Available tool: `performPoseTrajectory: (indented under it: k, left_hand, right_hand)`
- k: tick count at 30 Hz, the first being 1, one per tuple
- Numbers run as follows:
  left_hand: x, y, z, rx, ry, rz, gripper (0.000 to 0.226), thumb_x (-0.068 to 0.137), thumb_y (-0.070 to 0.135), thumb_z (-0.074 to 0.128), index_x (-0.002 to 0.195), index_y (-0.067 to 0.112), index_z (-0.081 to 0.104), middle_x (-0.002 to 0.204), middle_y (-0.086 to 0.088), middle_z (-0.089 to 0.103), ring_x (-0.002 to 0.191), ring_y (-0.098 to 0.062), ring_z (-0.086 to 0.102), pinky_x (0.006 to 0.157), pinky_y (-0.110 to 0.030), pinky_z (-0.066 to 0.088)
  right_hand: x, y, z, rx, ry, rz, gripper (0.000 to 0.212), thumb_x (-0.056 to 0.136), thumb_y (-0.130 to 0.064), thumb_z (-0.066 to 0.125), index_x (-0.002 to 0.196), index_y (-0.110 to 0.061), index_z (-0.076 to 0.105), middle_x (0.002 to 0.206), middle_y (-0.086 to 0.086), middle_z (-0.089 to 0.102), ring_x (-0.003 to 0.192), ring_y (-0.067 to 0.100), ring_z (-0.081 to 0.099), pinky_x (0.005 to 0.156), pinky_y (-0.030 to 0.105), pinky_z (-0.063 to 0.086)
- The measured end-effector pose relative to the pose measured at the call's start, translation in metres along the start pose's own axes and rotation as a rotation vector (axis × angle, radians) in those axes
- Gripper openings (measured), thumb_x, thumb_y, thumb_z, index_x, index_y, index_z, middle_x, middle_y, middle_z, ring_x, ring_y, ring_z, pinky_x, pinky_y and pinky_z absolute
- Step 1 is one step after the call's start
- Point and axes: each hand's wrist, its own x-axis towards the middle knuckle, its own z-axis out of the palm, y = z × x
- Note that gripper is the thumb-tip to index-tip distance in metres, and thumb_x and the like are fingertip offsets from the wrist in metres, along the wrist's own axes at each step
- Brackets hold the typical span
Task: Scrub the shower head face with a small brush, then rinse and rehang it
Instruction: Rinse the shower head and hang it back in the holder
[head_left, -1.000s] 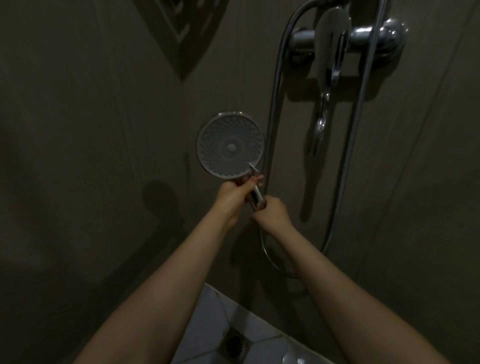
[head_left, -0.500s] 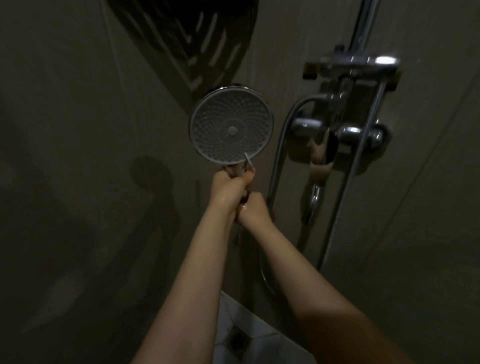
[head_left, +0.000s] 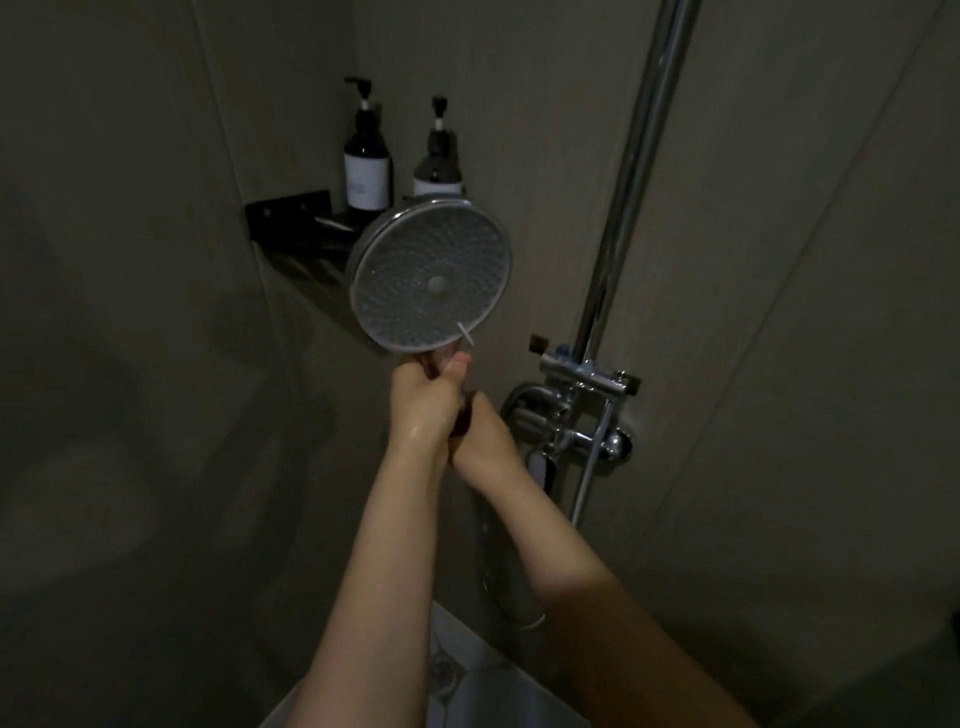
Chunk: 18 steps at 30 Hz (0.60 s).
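A round shower head (head_left: 431, 275) with a grey nozzle-dotted face is held up in front of the wall, face turned toward me. My left hand (head_left: 420, 408) is closed around the handle right under the head. A thin white stick (head_left: 466, 333) pokes up past its thumb across the rim of the face. My right hand (head_left: 484, 441) grips the handle just below and to the right, touching the left hand. The handle itself is hidden by both hands. The metal hose (head_left: 496, 587) loops down behind my right forearm.
A chrome riser rail (head_left: 641, 150) runs up the wall on the right, with a bracket (head_left: 587, 370) and the mixer valve (head_left: 576, 439) below it. A black corner shelf (head_left: 296, 228) holds two dark pump bottles (head_left: 367, 156). A floor drain (head_left: 441, 670) lies below.
Both hands have lifted the shower head upward while keeping their grip. My view has tilted up, so the shelf with bottles and the upper rail came into sight.
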Motion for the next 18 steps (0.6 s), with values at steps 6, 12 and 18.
performPoseTrajectory:
  k: [6, 12, 18]
  left_hand:
    - [-0.017, 0.049, 0.015, -0.059, 0.069, 0.113, 0.034, 0.092, 0.012, 0.056, 0.124, 0.003, 0.052, 0.112, -0.006, 0.059, 0.109, -0.020, 0.057, 0.094, -0.029, 0.044]
    - [-0.030, 0.048, 0.027, -0.090, 0.079, 0.067, 0.031, 0.093, 0.009, 0.054, 0.122, -0.001, 0.053, 0.105, -0.005, 0.056, 0.100, -0.018, 0.054, 0.084, -0.024, 0.038]
    - [-0.023, 0.051, 0.051, -0.071, 0.048, 0.010, 0.039, 0.093, 0.009, 0.052, 0.132, 0.006, 0.047, 0.116, -0.004, 0.055, 0.112, -0.020, 0.051, 0.094, -0.029, 0.038]
  right_hand:
    - [-0.003, -0.004, -0.044, 0.082, 0.022, 0.060, 0.060, 0.077, -0.014, 0.073, 0.129, -0.010, 0.045, 0.118, 0.003, 0.049, 0.114, 0.019, 0.049, 0.090, 0.025, 0.040]
    - [-0.001, 0.003, -0.060, -0.033, 0.054, -0.047, 0.039, 0.082, 0.001, 0.056, 0.120, -0.007, 0.056, 0.117, 0.009, 0.061, 0.102, 0.016, 0.056, 0.093, 0.029, 0.045]
    - [0.010, 0.064, -0.109, 0.168, 0.433, 0.338, 0.009, 0.086, -0.002, 0.054, 0.085, -0.006, 0.062, 0.087, 0.011, 0.061, 0.092, 0.024, 0.059, 0.074, 0.024, 0.039]
